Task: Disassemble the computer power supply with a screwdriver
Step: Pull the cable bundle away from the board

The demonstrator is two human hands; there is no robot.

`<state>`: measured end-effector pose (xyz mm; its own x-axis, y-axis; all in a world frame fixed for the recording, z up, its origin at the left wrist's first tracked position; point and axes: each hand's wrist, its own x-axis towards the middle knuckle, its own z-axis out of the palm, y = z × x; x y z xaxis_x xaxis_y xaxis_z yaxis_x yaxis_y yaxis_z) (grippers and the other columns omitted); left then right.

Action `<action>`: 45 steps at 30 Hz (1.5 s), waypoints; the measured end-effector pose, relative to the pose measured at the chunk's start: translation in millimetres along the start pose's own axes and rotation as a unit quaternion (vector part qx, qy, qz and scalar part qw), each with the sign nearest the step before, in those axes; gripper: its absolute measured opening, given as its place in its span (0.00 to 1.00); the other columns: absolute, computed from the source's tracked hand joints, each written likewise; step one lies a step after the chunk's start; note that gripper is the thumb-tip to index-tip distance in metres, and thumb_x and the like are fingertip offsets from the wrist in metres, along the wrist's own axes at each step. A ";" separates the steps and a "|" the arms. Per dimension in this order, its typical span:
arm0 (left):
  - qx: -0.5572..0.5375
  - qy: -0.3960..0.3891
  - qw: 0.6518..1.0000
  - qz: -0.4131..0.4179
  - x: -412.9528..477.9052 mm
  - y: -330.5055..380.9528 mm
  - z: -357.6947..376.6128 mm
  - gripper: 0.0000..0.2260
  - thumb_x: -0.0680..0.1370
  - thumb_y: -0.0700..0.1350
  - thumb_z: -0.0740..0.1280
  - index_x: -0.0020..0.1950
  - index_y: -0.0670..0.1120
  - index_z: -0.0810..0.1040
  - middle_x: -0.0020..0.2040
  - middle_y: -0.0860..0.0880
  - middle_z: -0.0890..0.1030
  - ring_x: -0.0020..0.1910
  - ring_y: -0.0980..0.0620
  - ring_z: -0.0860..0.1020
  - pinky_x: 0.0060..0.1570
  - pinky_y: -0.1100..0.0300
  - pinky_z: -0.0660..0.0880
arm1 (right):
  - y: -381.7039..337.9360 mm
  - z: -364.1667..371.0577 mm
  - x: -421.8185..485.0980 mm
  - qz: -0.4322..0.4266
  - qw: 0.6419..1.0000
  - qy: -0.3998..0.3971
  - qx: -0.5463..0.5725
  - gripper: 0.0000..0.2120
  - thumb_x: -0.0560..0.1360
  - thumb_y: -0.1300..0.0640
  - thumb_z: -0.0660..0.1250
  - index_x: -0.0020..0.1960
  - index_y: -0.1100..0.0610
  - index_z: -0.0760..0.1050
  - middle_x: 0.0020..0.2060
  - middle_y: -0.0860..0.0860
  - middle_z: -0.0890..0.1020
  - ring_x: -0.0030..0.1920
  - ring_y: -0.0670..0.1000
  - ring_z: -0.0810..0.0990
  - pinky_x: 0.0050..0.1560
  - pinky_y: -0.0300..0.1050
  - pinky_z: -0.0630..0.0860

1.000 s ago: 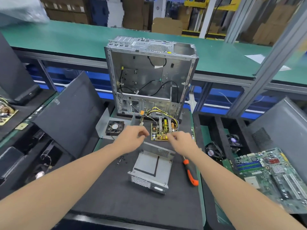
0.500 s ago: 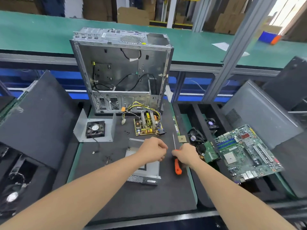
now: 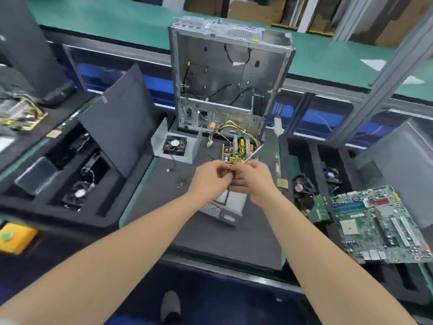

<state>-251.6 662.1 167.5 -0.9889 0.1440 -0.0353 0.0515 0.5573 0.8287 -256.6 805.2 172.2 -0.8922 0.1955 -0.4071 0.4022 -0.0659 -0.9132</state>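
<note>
My right hand grips the orange-handled screwdriver, whose metal shaft points up and right over the power supply circuit board. My left hand meets it, fingers curled and pinching at the handle's end. Both hands hover above the power supply's metal casing, which lies open on the dark mat and is partly hidden by them. The board, with yellow and black wires, lies beyond the hands in front of the open computer case.
A fan on a bent metal plate sits left of the board. Small screws lie loose on the mat. A motherboard and more fans fill foam trays at the right. A leaning dark panel and foam trays stand left.
My right hand has lifted the screwdriver off the mat, its shaft now pointing up and right. Both hands rose and came together above the casing. The camera has swung left.
</note>
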 end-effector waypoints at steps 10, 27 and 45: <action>0.080 0.218 0.969 -0.087 -130.5 -146.7 -146.8 0.09 0.80 0.47 0.69 0.59 0.53 0.84 0.55 0.54 0.77 0.51 0.59 0.77 0.52 0.67 0.73 | 67.7 226.1 -84.3 0.045 0.974 -0.218 0.045 0.10 0.77 0.64 0.68 0.55 0.59 0.68 0.48 0.68 0.85 0.44 0.61 0.88 0.38 0.49 0.83; 0.221 0.278 0.884 -0.305 -319.7 -406.9 -363.7 0.09 0.81 0.43 0.68 0.60 0.48 0.83 0.56 0.47 0.80 0.56 0.44 0.76 0.62 0.48 0.72 | 225.0 586.7 -219.6 0.242 0.908 -0.336 -0.070 0.05 0.80 0.62 0.70 0.46 0.63 0.80 0.38 0.57 0.86 0.36 0.52 0.86 0.44 0.52 0.85; 0.223 0.287 0.844 -0.395 -350.6 -536.5 -415.9 0.06 0.83 0.45 0.68 0.58 0.50 0.81 0.54 0.47 0.80 0.55 0.44 0.74 0.59 0.52 0.67 | 315.8 711.2 -223.6 0.230 0.887 -0.339 -0.216 0.12 0.79 0.54 0.72 0.56 0.62 0.81 0.49 0.59 0.87 0.42 0.52 0.85 0.52 0.51 0.85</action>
<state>9.7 -27.5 -32.5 -0.6369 -0.7648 -0.0973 -0.7349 0.5642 0.3763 -76.2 44.8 -39.3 -0.4740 -0.3965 -0.7862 0.6653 0.4236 -0.6148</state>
